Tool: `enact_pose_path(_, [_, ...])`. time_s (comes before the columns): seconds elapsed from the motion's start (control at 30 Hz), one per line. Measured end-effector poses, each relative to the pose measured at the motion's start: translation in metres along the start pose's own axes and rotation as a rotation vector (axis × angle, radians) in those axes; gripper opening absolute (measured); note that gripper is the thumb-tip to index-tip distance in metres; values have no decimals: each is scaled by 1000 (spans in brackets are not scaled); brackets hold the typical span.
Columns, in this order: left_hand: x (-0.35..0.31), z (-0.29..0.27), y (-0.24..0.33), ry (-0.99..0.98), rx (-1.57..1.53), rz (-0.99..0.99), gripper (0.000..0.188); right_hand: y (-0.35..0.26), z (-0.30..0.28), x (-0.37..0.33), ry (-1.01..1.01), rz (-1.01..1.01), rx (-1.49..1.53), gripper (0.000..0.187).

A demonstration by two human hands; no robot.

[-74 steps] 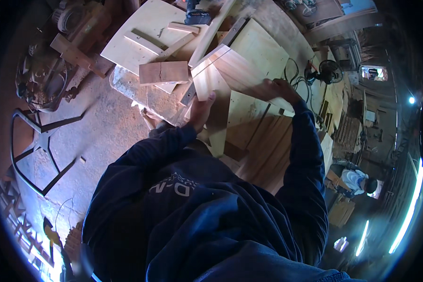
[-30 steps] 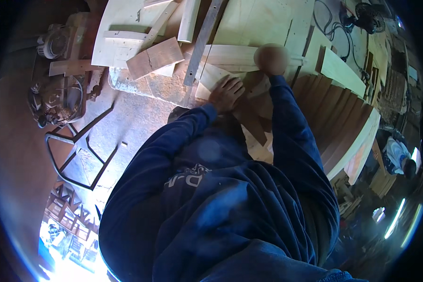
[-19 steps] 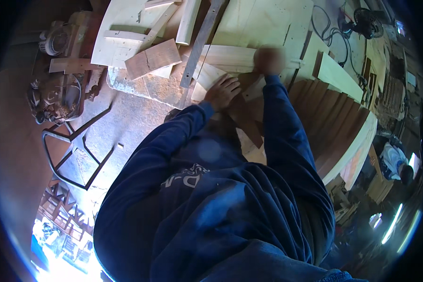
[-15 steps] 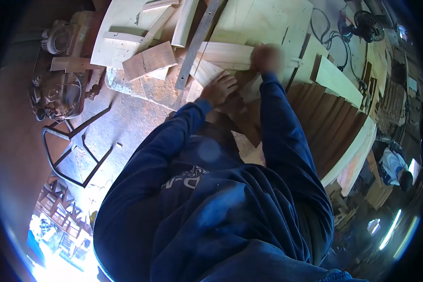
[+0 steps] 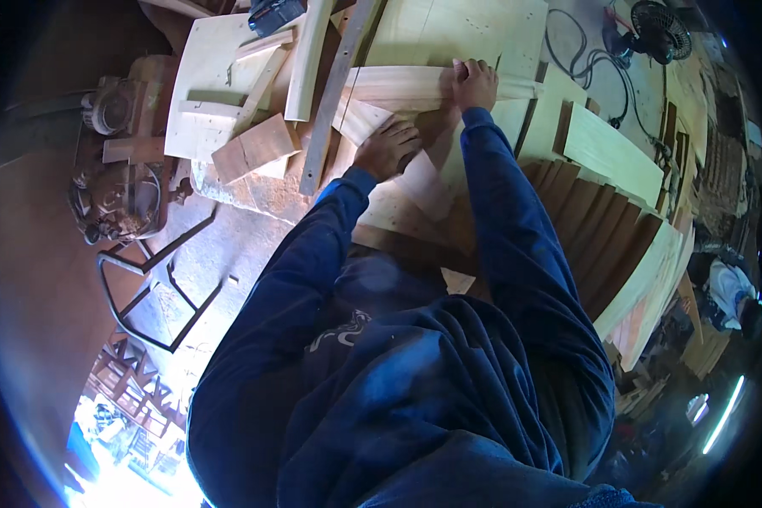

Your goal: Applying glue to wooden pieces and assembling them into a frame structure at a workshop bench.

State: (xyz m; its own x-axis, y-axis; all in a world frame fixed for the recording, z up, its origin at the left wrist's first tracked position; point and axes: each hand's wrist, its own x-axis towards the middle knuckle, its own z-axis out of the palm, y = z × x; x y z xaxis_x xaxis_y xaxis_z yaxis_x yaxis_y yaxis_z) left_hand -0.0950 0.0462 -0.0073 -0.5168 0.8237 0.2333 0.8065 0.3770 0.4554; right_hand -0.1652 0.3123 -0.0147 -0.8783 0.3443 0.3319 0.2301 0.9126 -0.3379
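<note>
A pale, planed wooden board [image 5: 398, 87] lies crosswise on the workbench. My right hand [image 5: 475, 86] grips it near its right end, fingers bent over it. Closer to me, a second pale board [image 5: 423, 188] runs at a slant, its far end meeting the first one. My left hand [image 5: 388, 150] is closed over the middle of this slanted board, partly hiding it. Left of that hand lies a long, dark straight bar [image 5: 334, 106] with small holes.
Wood strips and a brown block [image 5: 256, 148] lie at the bench's left. A stack of boards [image 5: 597, 224] stands on the right, with a fan [image 5: 659, 34] and cables beyond. A metal frame [image 5: 157, 292] and a motor [image 5: 110, 110] are on the left. Another person [image 5: 731, 292] is far right.
My right hand, blurred before, is now sharp and bent over the crosswise board. My left hand has shifted slightly, and more of the slanted board shows below it. The view has shifted a little.
</note>
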Motion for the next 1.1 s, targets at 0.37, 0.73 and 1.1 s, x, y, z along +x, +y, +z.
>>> enact_pose_path(0.37, [51,-6,-22,108,-38,13,22,16,17,50,20,4,-9,34])
enact_pose_path(0.73, [88,-2,-46,136,-46,5,22,30,30,94,-17,13,-14,36])
enact_pose_path(1.1, [113,-3,-58,189,-46,3,24,38,41,122,52,-8,-28,37])
